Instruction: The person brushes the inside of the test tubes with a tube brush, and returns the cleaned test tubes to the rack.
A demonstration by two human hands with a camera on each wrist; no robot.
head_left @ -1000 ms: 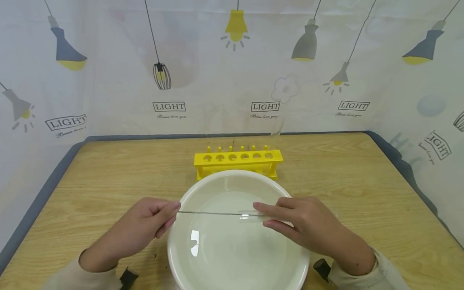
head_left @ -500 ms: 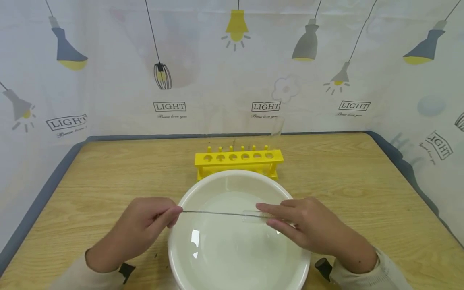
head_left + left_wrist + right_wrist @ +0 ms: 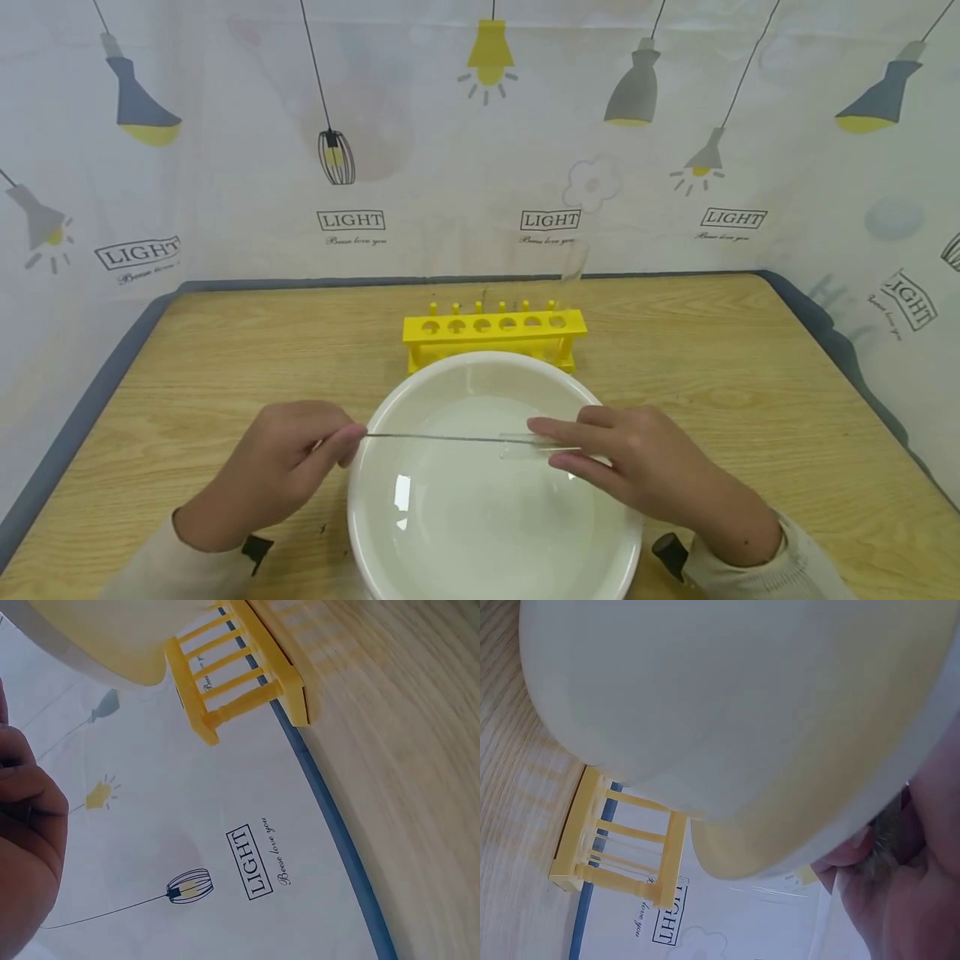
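Note:
Over the white basin (image 3: 480, 517), my left hand (image 3: 288, 450) pinches the end of the thin wire handle of a test tube brush (image 3: 435, 437). The wire runs level to the right into the mouth of a clear glass test tube (image 3: 513, 451). My right hand (image 3: 637, 454) holds that tube between thumb and fingers, above the basin's right side. Bristles (image 3: 886, 836) show dimly inside the glass in the right wrist view; the tube's far end is hidden by the hand. In the left wrist view my left hand (image 3: 26, 825) appears with curled fingers.
A yellow test tube rack (image 3: 491, 327) stands just behind the basin. Another clear tube (image 3: 574, 265) stands upright in its right end. The wooden table (image 3: 247, 350) meets a printed cloth wall (image 3: 450, 150) at the back and sides. Liquid in the basin reflects light.
My left hand went slightly right with the wire, then back left. The tube in my right hand shifted a little right, then slightly back. Basin and rack stayed put.

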